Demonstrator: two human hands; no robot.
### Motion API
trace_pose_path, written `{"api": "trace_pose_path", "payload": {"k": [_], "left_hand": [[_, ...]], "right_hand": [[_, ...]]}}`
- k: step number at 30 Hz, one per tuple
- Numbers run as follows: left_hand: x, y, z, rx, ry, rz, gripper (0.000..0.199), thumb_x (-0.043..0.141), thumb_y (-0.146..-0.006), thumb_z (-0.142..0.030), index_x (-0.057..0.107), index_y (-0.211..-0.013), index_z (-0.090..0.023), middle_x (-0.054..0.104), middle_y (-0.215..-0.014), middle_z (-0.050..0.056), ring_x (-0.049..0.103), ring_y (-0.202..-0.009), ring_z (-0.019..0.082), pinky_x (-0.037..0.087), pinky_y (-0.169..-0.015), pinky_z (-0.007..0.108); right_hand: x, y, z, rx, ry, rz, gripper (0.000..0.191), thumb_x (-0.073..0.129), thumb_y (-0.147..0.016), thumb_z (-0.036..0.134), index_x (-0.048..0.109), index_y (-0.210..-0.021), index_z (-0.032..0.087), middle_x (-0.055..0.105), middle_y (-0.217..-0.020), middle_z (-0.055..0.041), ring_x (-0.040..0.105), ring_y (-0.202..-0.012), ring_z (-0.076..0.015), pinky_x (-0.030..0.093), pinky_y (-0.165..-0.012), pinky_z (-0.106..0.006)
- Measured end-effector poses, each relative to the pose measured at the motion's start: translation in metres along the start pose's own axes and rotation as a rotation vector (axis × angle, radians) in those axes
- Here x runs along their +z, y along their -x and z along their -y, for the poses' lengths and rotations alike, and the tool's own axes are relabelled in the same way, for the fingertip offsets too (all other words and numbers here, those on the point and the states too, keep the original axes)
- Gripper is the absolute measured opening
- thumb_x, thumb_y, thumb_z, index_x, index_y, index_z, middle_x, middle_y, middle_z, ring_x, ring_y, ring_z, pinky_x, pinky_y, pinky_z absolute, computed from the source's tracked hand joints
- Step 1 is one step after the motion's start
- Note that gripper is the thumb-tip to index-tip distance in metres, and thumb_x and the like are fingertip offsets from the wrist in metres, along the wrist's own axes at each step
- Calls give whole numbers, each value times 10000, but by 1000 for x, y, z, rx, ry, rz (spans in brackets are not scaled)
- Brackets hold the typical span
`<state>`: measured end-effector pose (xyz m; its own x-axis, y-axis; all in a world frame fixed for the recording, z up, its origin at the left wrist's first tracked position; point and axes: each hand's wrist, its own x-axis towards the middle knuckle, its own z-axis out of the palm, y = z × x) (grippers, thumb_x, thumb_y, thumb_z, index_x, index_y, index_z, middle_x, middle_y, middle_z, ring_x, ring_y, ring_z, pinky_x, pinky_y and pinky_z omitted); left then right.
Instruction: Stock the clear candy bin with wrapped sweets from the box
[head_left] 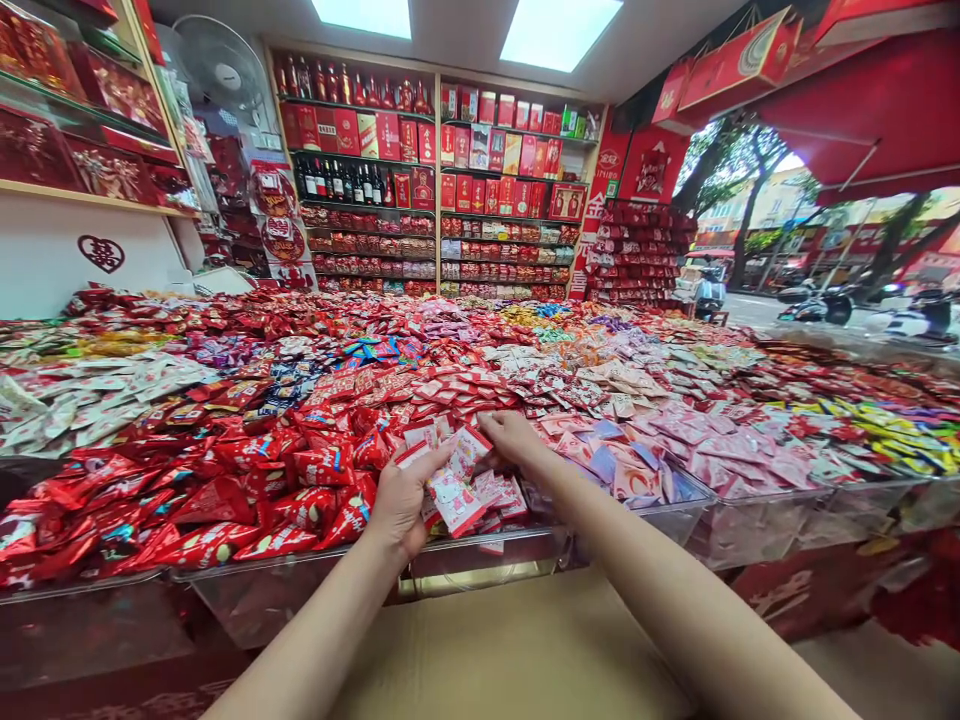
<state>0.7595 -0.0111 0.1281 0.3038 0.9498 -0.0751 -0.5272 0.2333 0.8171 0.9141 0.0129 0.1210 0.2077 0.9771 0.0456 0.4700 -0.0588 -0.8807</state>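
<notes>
My left hand (405, 502) is wrapped round a few small candy packets (454, 500), white and pink with red edges and cartoon prints. My right hand (511, 436) is just beyond and to the right, fingers curled down at the packets in the same bin; its fingertips and anything in them are hidden. More pink and white packets (501, 497) lie below it in the bin. Left of my left hand is a heap of shiny red candy bags (285, 480). On the right, pink and lilac packets (619, 462) fill the adjoining bin.
A cardboard box (487, 650) stands under my forearms, against the clear plastic bin fronts (637, 520). Heaps of wrapped sweets (420, 330) spread far back. Behind them rise shelves (437, 180) of bottles and red boxes. A street with parked scooters (817, 303) lies right.
</notes>
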Motion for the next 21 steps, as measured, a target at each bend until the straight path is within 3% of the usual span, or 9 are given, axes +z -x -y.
{"api": "trace_pose_path", "payload": {"k": [2,4,8,14,21], "left_hand": [[1,0,2,27,-9,-5,350,719,-542,-99,619,-875,-131,717,-727,45,674,-621,214,551,-646,356],[1,0,4,60,-19,-9,372,731,-530,-101,607,-879,-147,714,-724,33,672,-621,203,547,-638,348],[0,-1,5,97,-34,-2,367,742,-521,-107,596,-856,-146,710,-719,35,666,-614,195,542,-624,339],[0,-1,5,97,-74,-32,407,759,-489,-121,594,-861,-146,705,-735,41,656,-602,187,536,-606,329],[-3,-5,9,108,-100,-38,414,764,-505,-143,590,-881,-156,706,-752,38,657,-618,188,537,-611,331]], "right_hand": [[-7,19,13,20,-332,98,518,281,-826,612,542,-825,164,582,-708,-53,563,-532,-121,474,-454,-246],[-11,37,21,-13,-496,196,515,426,-732,666,541,-795,168,544,-689,-18,538,-518,-105,462,-419,-227],[-12,52,16,-132,-501,166,402,731,-554,452,557,-771,161,507,-666,34,488,-529,-69,466,-474,-210],[-9,49,1,-68,-634,126,376,756,-515,352,575,-781,157,576,-668,29,529,-596,-90,455,-595,-251],[-8,50,2,-159,-549,15,340,730,-547,344,573,-791,168,605,-754,0,540,-666,-106,442,-626,-255]]}}
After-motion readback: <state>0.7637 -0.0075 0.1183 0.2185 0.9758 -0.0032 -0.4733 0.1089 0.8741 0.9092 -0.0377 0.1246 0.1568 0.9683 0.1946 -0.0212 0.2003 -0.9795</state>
